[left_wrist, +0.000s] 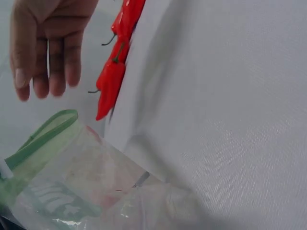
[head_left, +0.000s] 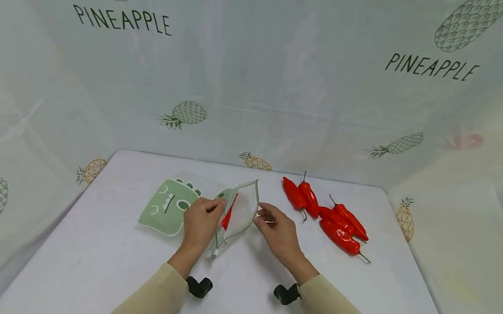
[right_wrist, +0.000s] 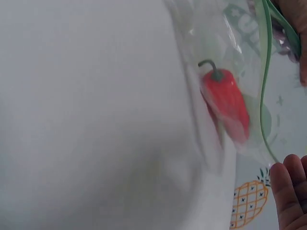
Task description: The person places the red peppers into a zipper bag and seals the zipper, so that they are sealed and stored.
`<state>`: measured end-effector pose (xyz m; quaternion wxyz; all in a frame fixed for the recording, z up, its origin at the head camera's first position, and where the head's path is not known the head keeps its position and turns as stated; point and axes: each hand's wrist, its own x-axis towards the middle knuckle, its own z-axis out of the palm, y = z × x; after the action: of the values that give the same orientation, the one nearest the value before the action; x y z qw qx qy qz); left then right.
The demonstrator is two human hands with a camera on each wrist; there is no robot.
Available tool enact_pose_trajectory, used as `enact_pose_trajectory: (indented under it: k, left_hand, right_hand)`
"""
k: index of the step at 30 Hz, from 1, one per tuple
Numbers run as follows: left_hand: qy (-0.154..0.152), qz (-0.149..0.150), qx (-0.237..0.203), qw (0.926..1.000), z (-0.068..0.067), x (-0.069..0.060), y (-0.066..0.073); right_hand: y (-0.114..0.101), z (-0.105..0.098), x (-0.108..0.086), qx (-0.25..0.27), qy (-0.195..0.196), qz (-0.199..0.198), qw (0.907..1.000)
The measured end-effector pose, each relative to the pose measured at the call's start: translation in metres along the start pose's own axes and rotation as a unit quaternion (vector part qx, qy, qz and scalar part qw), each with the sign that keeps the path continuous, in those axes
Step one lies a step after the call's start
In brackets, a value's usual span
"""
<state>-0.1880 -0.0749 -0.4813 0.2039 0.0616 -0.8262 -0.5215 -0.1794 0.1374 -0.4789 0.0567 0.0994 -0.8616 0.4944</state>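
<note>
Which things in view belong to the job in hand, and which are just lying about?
Job:
- left hand
- right hand
- clear bag
- red pepper inside it
- probably the loose red peppers

Lying about:
- green face-printed bag, not held, role unclear
- pineapple-print sheet, apparently backdrop

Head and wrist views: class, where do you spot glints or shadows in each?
Head view: glints on the red peppers, a soft shadow near the right hand; left wrist view: dim, small glints on the bag; right wrist view: broad soft shadow on the table.
</note>
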Motion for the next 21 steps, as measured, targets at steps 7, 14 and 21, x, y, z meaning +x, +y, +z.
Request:
enact_pose_trajectory:
  k: [7,14,21]
  left_hand:
    - [-0.011,-0.003,0.007,0.9999,-0.002,0.002,-0.002]
    - [-0.024,-0.008,-0.002,0.9997,-0.006,0.003,0.001]
    - [-0.027,-0.014,0.002,0.9995,-0.007,0.002,0.0]
  right_hand:
    - [0.016,-0.031,-0.005,-0.049,0.008,0.01,0.9987]
    - [0.032,-0.069,-0.008,-0.087,0.013,0.027,0.9958]
    - [0.054,-0.111,-0.013,-0.175,0.001,0.057,0.983]
